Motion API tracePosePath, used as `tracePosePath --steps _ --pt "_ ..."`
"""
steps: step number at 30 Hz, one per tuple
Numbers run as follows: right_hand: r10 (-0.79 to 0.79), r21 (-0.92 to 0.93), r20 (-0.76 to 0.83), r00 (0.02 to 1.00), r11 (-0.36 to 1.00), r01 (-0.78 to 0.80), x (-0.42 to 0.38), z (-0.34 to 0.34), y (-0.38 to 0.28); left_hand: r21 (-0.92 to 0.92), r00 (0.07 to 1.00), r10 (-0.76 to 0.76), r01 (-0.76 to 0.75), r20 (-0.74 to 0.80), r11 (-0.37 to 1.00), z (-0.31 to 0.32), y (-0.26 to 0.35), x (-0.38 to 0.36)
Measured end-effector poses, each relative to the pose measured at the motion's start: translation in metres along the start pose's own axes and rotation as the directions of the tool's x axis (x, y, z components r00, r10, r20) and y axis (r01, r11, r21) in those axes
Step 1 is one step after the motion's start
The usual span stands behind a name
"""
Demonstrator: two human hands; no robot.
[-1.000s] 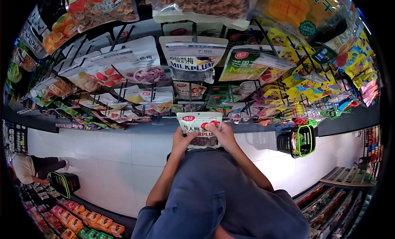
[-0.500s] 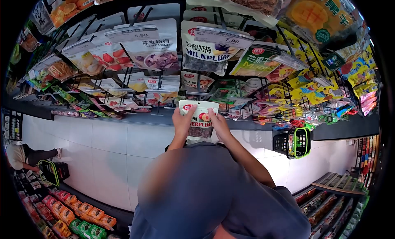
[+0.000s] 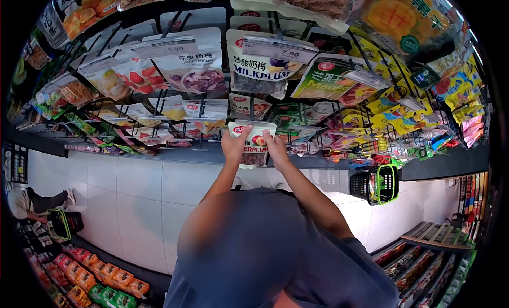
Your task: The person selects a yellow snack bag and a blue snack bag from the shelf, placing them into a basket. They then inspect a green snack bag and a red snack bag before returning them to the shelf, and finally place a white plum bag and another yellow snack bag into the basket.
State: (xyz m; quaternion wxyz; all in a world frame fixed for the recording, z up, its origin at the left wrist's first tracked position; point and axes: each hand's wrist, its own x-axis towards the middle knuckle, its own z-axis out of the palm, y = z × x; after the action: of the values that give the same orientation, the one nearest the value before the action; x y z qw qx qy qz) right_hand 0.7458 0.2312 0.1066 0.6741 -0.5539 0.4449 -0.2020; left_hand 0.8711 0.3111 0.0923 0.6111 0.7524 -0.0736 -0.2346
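Observation:
A small white pouch of dried plums (image 3: 255, 155) is held upright between my two hands, below the hanging snack rows. My left hand (image 3: 233, 143) grips its left edge with the thumb on the front. On its right edge my right hand (image 3: 277, 149) is closed in the same way. The pouch's top edge is close under a similar hanging plum pouch (image 3: 246, 107). Above that hangs a larger Milkplum bag (image 3: 259, 69) behind a 7.90 price tag (image 3: 281, 49).
Rows of hanging snack bags, with yellow bags (image 3: 397, 114) at the right, fill the rack. A black and green basket (image 3: 375, 184) stands on the floor at the right. At the far left, a person (image 3: 40, 202) is beside another basket (image 3: 64, 223).
Both my hands have moved the pouch up and slightly closer to the hanging row. The person at the far left has shifted slightly.

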Motion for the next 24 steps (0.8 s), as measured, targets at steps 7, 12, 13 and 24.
tracePosePath --steps 7,12,13,24 --pt "-0.086 -0.105 -0.066 0.994 0.991 0.079 0.011 -0.001 0.002 -0.085 0.994 0.108 -0.109 -0.021 0.990 0.008 -0.004 0.012" --pt "-0.126 -0.117 -0.078 0.989 0.986 0.116 0.018 0.001 0.004 -0.145 0.991 0.132 -0.130 -0.001 0.981 0.008 -0.004 0.018" --pt "-0.126 -0.113 -0.082 0.989 0.987 0.116 0.018 0.001 0.002 -0.142 0.991 0.134 -0.132 0.003 0.981 0.008 -0.003 0.020" --pt "-0.120 -0.096 -0.059 0.991 0.989 0.114 0.025 -0.002 0.002 -0.279 0.980 0.160 -0.123 0.116 0.952 0.004 0.003 0.024"
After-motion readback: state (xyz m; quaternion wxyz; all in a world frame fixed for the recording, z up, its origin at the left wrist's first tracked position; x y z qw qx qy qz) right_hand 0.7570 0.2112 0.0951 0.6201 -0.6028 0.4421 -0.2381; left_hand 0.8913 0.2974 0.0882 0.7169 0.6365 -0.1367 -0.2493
